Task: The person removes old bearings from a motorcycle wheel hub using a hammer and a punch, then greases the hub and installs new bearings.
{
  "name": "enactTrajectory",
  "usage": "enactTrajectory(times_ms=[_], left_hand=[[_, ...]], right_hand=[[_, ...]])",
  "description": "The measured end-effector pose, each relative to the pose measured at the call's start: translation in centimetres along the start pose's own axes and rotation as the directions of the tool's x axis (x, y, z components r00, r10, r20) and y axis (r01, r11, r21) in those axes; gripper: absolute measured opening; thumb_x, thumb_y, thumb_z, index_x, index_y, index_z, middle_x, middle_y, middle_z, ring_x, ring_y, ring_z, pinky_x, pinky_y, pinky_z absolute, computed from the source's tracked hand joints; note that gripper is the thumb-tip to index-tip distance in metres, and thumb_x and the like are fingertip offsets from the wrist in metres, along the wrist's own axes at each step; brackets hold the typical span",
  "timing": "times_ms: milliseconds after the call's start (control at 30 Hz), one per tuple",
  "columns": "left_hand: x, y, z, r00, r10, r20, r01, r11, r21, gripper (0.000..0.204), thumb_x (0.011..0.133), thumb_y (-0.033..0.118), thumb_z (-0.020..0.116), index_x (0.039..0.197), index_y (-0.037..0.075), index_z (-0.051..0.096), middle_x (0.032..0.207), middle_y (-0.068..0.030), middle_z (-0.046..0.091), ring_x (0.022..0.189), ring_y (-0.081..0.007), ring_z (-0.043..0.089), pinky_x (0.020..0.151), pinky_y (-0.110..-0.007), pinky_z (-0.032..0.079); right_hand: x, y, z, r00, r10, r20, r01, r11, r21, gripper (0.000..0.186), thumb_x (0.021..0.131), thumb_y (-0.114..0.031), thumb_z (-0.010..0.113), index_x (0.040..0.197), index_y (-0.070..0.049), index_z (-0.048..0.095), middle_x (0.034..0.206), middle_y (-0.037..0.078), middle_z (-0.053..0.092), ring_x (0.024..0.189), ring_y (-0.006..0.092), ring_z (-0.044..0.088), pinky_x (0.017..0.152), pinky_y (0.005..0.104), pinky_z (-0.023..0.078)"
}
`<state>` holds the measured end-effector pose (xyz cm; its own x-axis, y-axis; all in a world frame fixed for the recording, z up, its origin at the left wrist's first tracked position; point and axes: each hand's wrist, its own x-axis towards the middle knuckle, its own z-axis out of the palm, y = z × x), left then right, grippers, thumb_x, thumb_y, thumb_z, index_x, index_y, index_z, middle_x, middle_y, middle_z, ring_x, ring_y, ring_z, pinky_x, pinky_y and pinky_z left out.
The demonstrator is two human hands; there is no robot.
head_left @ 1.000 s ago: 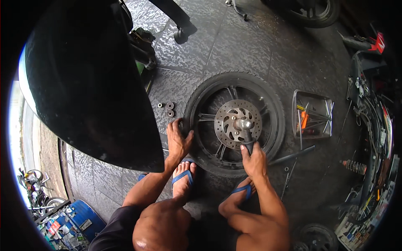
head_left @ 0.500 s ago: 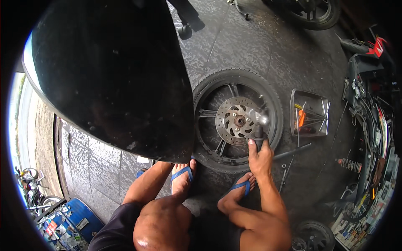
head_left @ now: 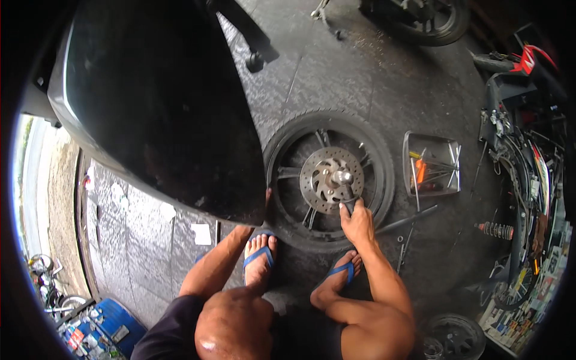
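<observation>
A motorcycle wheel with a black tyre [head_left: 384, 168] lies flat on the dark floor in front of my feet. Its drilled brake disc [head_left: 317, 180] faces up, with a shiny axle stub [head_left: 342, 176] at the hub. My right hand [head_left: 358, 223] is closed around a dark tool handle [head_left: 348, 206] that rests on the near edge of the disc. My left hand [head_left: 267, 194] is at the wheel's left rim; only a fingertip shows, because a big black curved shape [head_left: 162, 108] covers the rest. My left forearm [head_left: 219, 264] runs up under that shape.
A metal tray [head_left: 453, 180] with screwdrivers and tools sits right of the wheel. A long rod [head_left: 408, 219] and small parts lie near it. A stripped motorcycle frame [head_left: 528, 150] stands far right, a coil spring [head_left: 498, 230] beside it, another wheel [head_left: 426, 15] at the top.
The view has tilted, and the black shape now covers my left hand, which earlier lay open on the tyre's left side. My right hand has moved up from the tyre onto the disc.
</observation>
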<state>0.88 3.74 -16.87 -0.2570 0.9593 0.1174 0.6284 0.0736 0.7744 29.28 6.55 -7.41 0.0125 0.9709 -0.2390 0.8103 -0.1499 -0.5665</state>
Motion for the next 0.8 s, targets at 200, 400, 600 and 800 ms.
enactTrajectory(times_ms=[200,400,600,800], left_hand=[[-0.7,1.6,-2.2,0.864,-0.459,0.206,0.459,0.887,0.050,0.066,0.081,0.031,0.077,0.131,-0.003,0.050,0.119,-0.0255,0.059,0.108,-0.0367,0.061,0.092,-0.042,0.050],[-1.2,-0.4,-2.6,0.918,-0.335,0.213,0.332,0.942,0.050,0.058,0.084,0.030,0.074,0.128,-0.003,0.053,0.110,-0.0240,0.066,0.091,-0.0325,0.068,0.082,-0.040,0.053],[-6.3,-1.9,-6.2,0.883,-0.429,0.192,0.412,0.903,0.126,0.035,0.095,0.029,0.060,0.089,-0.005,0.066,0.077,-0.0204,0.068,0.065,-0.0292,0.067,0.063,-0.043,0.051],[-19.8,-4.4,-13.6,0.779,-0.534,0.328,0.409,0.830,0.380,0.040,0.091,0.035,0.062,0.080,-0.003,0.069,0.077,-0.0244,0.068,0.071,-0.0428,0.067,0.065,-0.045,0.052]], right_hand=[[-1.7,-1.4,-0.5,0.999,0.035,-0.016,-0.033,0.996,0.086,0.039,0.091,-0.029,0.067,0.101,0.008,0.058,0.082,0.033,0.066,0.083,0.0518,0.064,0.072,0.0538,0.050],[-0.8,-0.1,0.0,0.998,-0.054,-0.045,0.056,0.997,0.059,0.037,0.091,-0.028,0.066,0.105,0.005,0.058,0.085,0.033,0.066,0.083,0.0507,0.065,0.070,0.0552,0.052],[-1.0,1.8,0.5,0.999,0.016,-0.046,-0.013,0.998,0.061,0.037,0.088,-0.030,0.070,0.100,0.005,0.060,0.088,0.031,0.067,0.084,0.0499,0.065,0.071,0.0525,0.052],[-6.8,5.4,-0.2,0.946,0.187,-0.263,-0.121,0.961,0.250,0.041,0.088,-0.028,0.072,0.112,0.004,0.060,0.084,0.025,0.070,0.081,0.0445,0.070,0.072,0.0495,0.053]])
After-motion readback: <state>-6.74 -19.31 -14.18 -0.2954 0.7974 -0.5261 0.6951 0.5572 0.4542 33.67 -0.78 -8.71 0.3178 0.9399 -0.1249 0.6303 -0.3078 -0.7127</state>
